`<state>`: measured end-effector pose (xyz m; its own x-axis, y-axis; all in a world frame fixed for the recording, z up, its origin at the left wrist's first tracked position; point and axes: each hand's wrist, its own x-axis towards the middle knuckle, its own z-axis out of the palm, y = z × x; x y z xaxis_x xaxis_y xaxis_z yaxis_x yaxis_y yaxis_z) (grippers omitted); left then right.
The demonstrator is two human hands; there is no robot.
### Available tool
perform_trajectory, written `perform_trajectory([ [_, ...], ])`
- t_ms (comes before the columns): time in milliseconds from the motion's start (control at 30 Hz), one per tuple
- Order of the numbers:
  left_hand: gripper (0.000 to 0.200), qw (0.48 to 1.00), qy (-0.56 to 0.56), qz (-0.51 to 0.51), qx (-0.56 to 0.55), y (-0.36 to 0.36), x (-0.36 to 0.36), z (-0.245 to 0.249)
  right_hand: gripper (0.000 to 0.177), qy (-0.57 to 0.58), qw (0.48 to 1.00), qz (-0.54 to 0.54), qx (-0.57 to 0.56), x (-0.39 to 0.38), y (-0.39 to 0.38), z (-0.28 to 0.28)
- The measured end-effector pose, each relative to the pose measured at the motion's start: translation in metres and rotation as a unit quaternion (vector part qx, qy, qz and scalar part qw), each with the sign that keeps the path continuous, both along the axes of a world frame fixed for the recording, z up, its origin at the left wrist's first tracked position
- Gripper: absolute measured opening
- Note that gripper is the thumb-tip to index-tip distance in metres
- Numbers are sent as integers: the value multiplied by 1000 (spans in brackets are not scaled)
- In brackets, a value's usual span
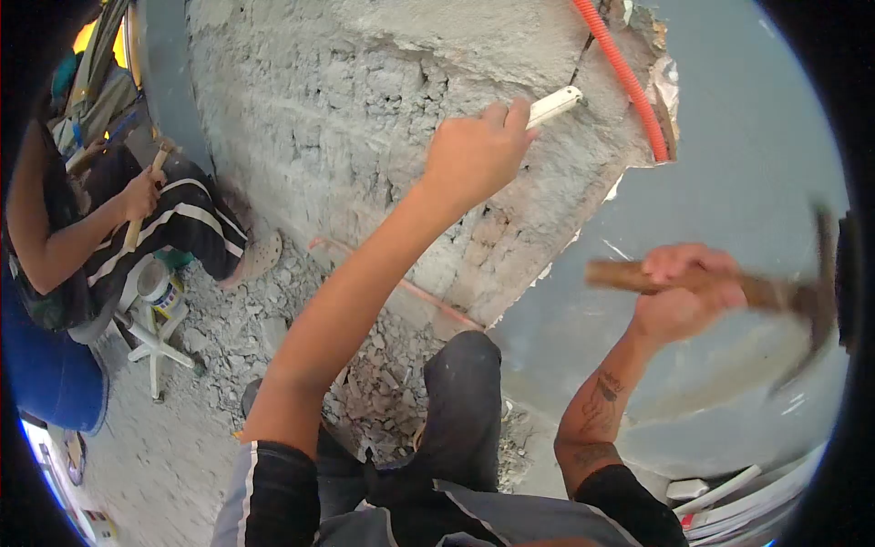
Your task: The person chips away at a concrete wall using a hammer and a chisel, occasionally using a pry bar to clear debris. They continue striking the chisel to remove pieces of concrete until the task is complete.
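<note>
My left hand (pixel 474 155) is closed around a cream-white, bar-shaped tool (pixel 554 106). Its visible end lies over the rough, chipped wall (pixel 365 118), just left of an orange corrugated conduit (pixel 627 77). I cannot tell the tool's exact kind. Out to the right, my right hand (pixel 688 287) grips the wooden handle of a hammer (pixel 766 294). The hammer's long, curved dark head is smeared by motion at the far right, well apart from the left hand's tool. Grey painted wall surface (pixel 729 137) borders the stripped patch along a jagged edge.
Broken rubble (pixel 374 392) covers the floor along the wall's base. At left another person (pixel 118 210) sits holding a wooden-handled tool (pixel 146 196). A paint tub (pixel 159 284) and a white star-shaped base (pixel 157 346) stand nearby. Long white strips (pixel 766 501) lie at lower right.
</note>
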<state>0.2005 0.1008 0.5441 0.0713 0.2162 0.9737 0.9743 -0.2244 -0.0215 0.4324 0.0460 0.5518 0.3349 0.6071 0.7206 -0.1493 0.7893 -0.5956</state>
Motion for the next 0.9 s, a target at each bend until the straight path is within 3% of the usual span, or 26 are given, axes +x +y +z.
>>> perform_trajectory([
  [33,29,1000,-1,2,-2,0,0,-1,36,46,984,106,137,2,7,-1],
  [67,29,1000,-5,-1,-10,0,0,-1,33,92,936,206,271,3,12,-4],
  [100,29,1000,-10,-4,-17,0,1,0,35,-14,972,-47,228,-1,30,-23],
  [133,29,1000,-10,-4,-16,2,1,0,36,-118,933,-296,168,-8,50,-44],
  [200,29,1000,-4,-14,11,4,1,-4,40,-282,951,-107,-73,-35,67,-53],
  [233,29,1000,-4,-17,4,0,4,-7,40,-283,950,-108,-81,-32,55,-48],
  [300,29,1000,-2,8,-20,-4,5,0,41,-118,959,33,-254,-30,31,-16],
  [333,29,1000,-4,10,-17,-4,6,2,41,-120,960,35,-252,-29,25,-12],
  [400,30,1000,-6,8,-28,-7,8,2,46,101,987,75,-99,-25,12,-15],
  [433,30,1000,-6,9,-28,-7,7,4,46,100,987,76,-98,-27,16,-18],
  [500,30,999,-1,12,-38,-10,9,4,49,195,942,196,193,-35,33,-34],
  [533,30,999,-1,10,-38,-10,9,4,50,46,994,50,89,-41,40,-45],
  [567,29,999,12,24,-29,-9,8,3,51,-106,989,-98,-20,-46,51,-57],
  [633,29,999,20,32,-28,-9,10,3,55,-385,908,-136,-98,-51,101,-81],
  [733,28,996,-43,25,-76,-9,-5,21,59,-378,921,-59,-77,-74,69,-91],
  [800,34,988,-88,35,-124,-16,-11,15,59,-226,953,58,-195,-70,37,-101],
  [900,28,983,-111,11,-148,-20,-27,9,59,-165,960,93,-204,-59,16,-86],
])
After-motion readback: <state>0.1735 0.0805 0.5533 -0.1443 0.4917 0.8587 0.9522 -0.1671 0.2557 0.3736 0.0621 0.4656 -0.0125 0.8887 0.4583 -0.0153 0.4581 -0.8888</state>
